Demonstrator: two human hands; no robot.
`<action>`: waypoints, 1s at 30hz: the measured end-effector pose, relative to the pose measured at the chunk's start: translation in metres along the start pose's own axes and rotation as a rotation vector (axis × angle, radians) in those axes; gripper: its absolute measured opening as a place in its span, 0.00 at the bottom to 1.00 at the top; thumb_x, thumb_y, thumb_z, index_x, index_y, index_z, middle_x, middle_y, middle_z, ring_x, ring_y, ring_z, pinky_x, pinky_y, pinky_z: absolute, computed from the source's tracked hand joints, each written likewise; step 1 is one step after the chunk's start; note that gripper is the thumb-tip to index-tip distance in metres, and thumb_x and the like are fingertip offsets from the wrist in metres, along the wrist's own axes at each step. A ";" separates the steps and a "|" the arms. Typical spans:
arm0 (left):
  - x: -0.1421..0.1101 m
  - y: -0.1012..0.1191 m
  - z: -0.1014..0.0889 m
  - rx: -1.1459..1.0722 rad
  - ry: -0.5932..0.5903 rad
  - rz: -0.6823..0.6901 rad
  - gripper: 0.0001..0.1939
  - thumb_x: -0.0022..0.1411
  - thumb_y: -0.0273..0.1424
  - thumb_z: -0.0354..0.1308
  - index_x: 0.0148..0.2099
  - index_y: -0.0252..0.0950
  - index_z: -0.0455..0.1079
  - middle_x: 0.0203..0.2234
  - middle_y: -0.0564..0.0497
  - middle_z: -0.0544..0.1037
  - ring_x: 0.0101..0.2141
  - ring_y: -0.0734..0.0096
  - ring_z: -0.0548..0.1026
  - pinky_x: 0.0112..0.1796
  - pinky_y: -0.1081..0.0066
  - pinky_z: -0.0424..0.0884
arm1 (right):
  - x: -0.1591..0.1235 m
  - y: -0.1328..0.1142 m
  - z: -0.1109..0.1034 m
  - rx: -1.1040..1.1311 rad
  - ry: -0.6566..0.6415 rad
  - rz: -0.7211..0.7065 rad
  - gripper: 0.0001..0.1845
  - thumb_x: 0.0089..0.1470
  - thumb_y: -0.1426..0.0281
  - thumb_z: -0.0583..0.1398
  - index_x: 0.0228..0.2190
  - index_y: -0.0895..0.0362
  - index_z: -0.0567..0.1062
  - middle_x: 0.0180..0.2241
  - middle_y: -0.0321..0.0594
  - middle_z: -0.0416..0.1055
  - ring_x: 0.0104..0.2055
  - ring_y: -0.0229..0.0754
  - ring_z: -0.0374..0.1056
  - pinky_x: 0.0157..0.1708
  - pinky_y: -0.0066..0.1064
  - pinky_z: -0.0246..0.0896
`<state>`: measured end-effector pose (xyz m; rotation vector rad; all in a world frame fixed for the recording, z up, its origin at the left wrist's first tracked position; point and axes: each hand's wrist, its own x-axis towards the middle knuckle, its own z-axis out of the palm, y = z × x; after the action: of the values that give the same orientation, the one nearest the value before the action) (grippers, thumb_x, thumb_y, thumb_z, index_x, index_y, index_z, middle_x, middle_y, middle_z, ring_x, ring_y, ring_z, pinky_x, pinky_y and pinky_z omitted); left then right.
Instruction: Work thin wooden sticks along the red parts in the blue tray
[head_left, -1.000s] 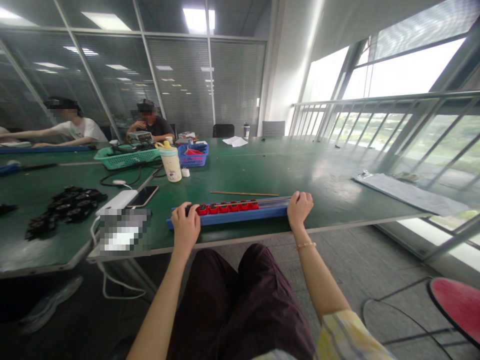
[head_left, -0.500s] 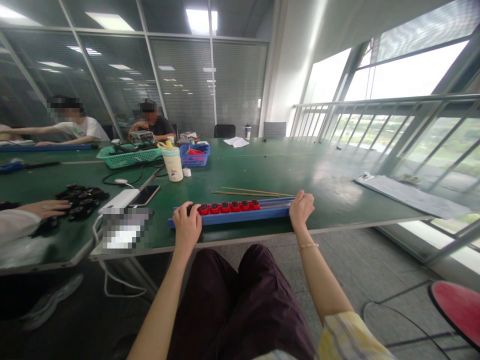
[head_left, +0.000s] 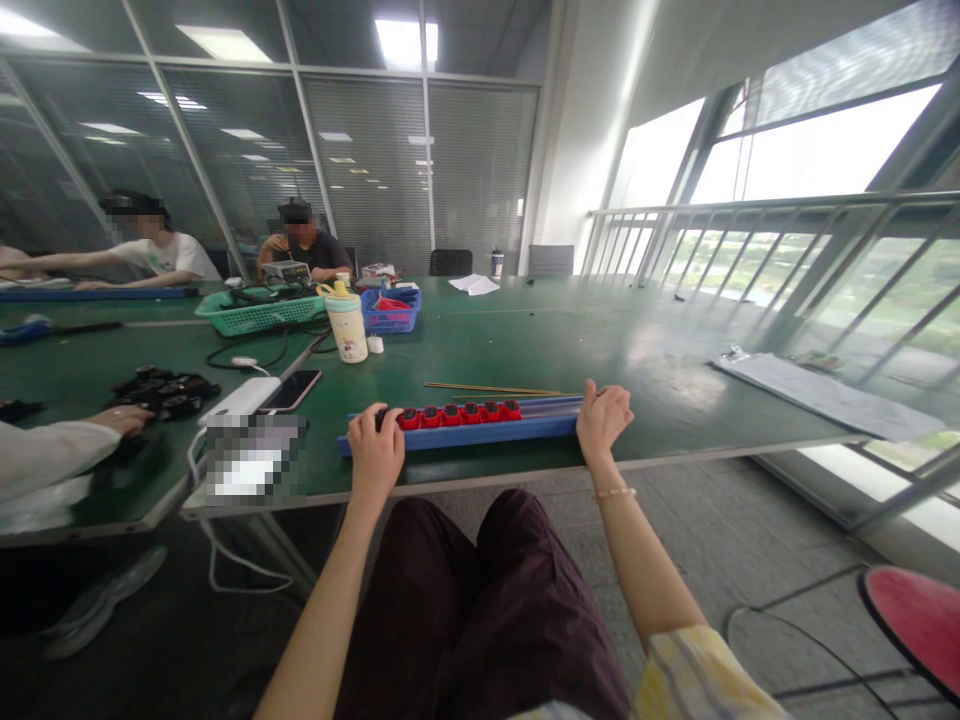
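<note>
A long blue channel rail [head_left: 480,436] lies along the near edge of the green table. Several red blocks with black tops [head_left: 471,413] sit in a row in its left and middle part; the right part of the channel holds no blocks. My left hand [head_left: 376,450] is closed around the rail's left end, fingers over a dark piece beside the leftmost red block. At the right end my right hand [head_left: 604,422] is closed on the rail, its fingertips partly hidden. Just behind the rail lie thin brass-coloured rods [head_left: 495,388], their right tips close to my right hand.
To the left are a phone [head_left: 294,391], a white power strip [head_left: 238,402], a cream cup [head_left: 347,328], a green basket [head_left: 262,317] and a blue basket [head_left: 390,318]. A clipboard [head_left: 817,392] lies right. A co-worker's hand [head_left: 129,420] touches black parts [head_left: 169,392].
The rods behind the rail have shifted; one now lies nearer the rail. My right hand has turned slightly, while my left stays put. The co-worker's hand at left has drawn toward the near edge.
</note>
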<state>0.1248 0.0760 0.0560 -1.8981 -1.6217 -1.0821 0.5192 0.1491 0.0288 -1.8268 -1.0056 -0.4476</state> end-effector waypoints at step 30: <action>-0.002 -0.009 -0.017 -0.005 0.000 0.008 0.17 0.66 0.28 0.48 0.52 0.38 0.74 0.52 0.39 0.69 0.51 0.51 0.65 0.51 0.53 0.65 | 0.026 -0.014 -0.007 0.022 -0.477 -0.460 0.11 0.61 0.65 0.59 0.36 0.51 0.82 0.40 0.43 0.70 0.45 0.46 0.63 0.42 0.34 0.54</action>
<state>0.1110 0.0637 0.0632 -1.9059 -1.6122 -1.0839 0.5243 0.1572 0.0576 -1.7115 -1.7680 -0.2692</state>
